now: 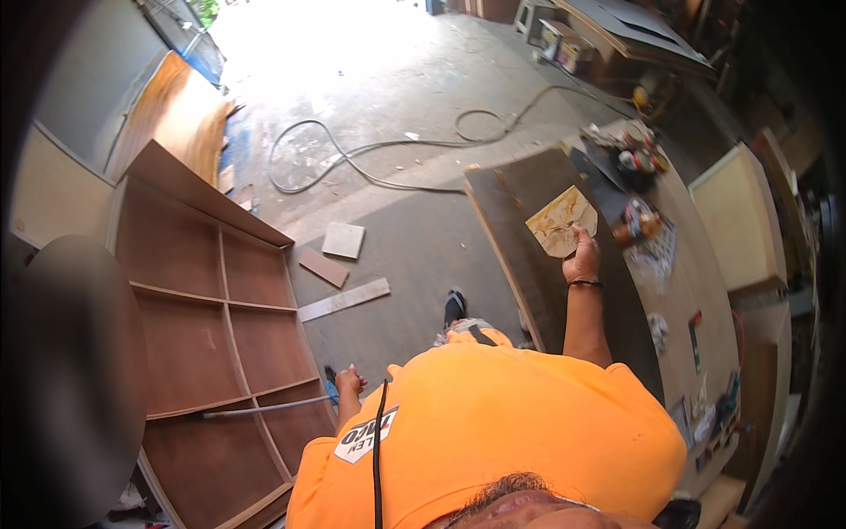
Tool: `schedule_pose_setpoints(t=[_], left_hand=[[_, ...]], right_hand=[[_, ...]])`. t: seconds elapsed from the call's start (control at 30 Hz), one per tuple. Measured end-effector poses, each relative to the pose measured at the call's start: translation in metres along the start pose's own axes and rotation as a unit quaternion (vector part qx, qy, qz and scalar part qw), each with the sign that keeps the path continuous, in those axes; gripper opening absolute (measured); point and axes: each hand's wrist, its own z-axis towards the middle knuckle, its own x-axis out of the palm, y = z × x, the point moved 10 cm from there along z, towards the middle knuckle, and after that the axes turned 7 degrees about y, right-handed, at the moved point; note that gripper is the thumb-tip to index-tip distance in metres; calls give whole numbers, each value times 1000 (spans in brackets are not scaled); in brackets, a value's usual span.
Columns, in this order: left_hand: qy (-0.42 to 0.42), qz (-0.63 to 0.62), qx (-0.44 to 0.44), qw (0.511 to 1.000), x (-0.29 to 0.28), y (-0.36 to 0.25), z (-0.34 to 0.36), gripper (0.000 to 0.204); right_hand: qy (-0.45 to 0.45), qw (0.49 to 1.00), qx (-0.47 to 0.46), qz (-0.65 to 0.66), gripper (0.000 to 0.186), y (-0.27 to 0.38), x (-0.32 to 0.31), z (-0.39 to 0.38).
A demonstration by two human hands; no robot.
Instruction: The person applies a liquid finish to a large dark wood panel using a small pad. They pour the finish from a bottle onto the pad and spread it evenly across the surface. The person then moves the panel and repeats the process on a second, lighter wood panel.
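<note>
In my right hand (582, 261) is a flat, pale piece of board (562, 220) with yellow-brown smears and two clipped corners. The thumb lies on its face, and it is held above a dark brown panel (608, 291) on the workbench. My left hand (351, 381) hangs low on the left with its fingers curled; whether anything is in them is hidden. Close by it ends a thin pale-blue tube or rod (264, 407), which crosses a brown wooden frame with compartments (189, 344).
On the floor lie a pale square board (343, 240), a brown offcut (323, 267), a long pale strip (345, 300) and a looped hose (397, 143). Cans (643, 160) and a bottle (641, 220) stand on the bench (683, 335). Wooden sheets (181, 115) lean at the left.
</note>
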Motion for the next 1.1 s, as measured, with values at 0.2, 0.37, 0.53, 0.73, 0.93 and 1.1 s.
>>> schedule_pose_setpoints(t=[0.2,0.37,0.53,0.73,0.93,1.1], left_hand=[[-53,-64,52,995,-42,-112,32,23],[-64,-126,72,987,-20,-214,47,25],[-25,5,90,996,8,-317,128,19],[139,174,113,968,70,-508,257,9],[274,276,240,889,209,-736,280,17],[321,387,289,815,340,-819,241,20]], right_hand=[[47,993,-6,-110,34,-37,135,122],[142,977,-49,-153,28,-31,218,172],[9,949,-67,-309,27,-44,144,224],[-193,949,-110,-222,29,-52,64,193],[-393,871,-75,-285,31,-76,27,113],[-467,837,-62,-280,33,-129,4,70]])
